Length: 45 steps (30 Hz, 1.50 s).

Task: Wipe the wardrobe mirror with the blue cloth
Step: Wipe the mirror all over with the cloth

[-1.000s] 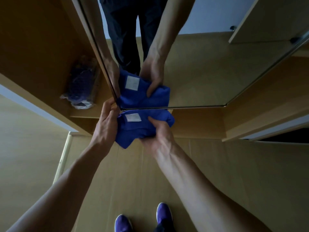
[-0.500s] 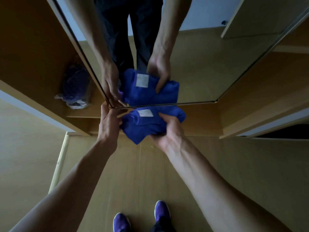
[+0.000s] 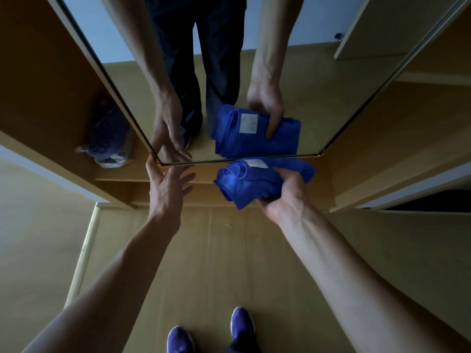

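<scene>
Blue and bunched into a thick wad, the cloth [image 3: 257,183] sits right of the frame's centre, just under the lower edge of the mirror [image 3: 318,98]; a white label [image 3: 256,163] shows on its top fold. The right hand [image 3: 283,197] grips it from below, fingers curled round the bundle and thumb over the top. The cloth looks close to the glass but off it; I cannot tell whether the top fold brushes the bottom rim.

The left hand [image 3: 168,184] is left of centre, holding nothing, fingers spread wide and reaching toward the mirror's lower left corner; whether a fingertip touches the frame there I cannot say.

From where I stand, the job looks barely begun; the cloth is gathered and ready, but nothing is pressed flat against the glass, and I see no wiped band or streak to mark a finished patch. The whole pane, running up to the top of the frame, appears left to do.

At the left, on a wooden shelf [image 3: 114,174] beside the mirror, lies a plastic bag [image 3: 107,138] with something purple inside; purple shoes [image 3: 240,322] stand on the pale floor [image 3: 229,250] at the bottom of the frame.
</scene>
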### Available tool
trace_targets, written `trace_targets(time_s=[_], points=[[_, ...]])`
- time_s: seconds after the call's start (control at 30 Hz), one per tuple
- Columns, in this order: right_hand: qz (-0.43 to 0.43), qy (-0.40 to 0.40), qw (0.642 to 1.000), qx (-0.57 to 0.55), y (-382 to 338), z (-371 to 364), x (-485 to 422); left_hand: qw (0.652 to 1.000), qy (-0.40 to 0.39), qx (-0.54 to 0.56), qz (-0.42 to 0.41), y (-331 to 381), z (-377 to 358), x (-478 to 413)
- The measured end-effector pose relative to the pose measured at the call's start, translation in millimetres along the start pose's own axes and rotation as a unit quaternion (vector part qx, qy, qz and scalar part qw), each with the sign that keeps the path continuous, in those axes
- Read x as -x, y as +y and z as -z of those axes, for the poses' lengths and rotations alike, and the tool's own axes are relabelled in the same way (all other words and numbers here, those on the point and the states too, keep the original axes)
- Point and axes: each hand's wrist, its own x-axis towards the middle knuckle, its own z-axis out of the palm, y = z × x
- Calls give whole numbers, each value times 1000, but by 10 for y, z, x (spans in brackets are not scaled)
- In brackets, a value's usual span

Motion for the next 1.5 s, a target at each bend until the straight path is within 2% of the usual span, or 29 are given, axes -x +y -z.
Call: trace_targets(time_s=[0.2, 0.5, 0.6, 0.77, 0.83, 0.97, 1.13, 1.3, 1.4, 1.5], points=[[-48, -71, 996, 13, 276, -138, 30, 998, 27, 53, 33, -3, -71, 0], [4, -29, 999, -15, -221, 175, -54, 994, 45, 63, 78, -69, -135, -44], [10, -46, 999, -27, -189, 204, -57, 993, 29, 59, 95, -62, -259, 20], [-29, -127, 992, 2, 166, 50, -86, 983, -24, 99, 154, 36, -499, 77], [-42, -124, 991, 3, 216, 8, -67, 979, -37, 112, 168, 45, -504, 47], [-23, -101, 994, -17, -41, 118, -38, 985, -6, 75, 153, 114, -524, 78], [20, -73, 997, 0, -433, 422, -133, 990, -4, 60, 125, 123, -634, 130], [2, -121, 992, 43, -160, 343, -171, 987, -44, 53, 143, 66, -816, 216], [-10, -113, 992, 46, -34, 265, -160, 982, -65, 61, 166, 40, -847, 213], [1, -115, 993, 35, -195, 323, -136, 986, -54, 45, 149, 71, -831, 223]])
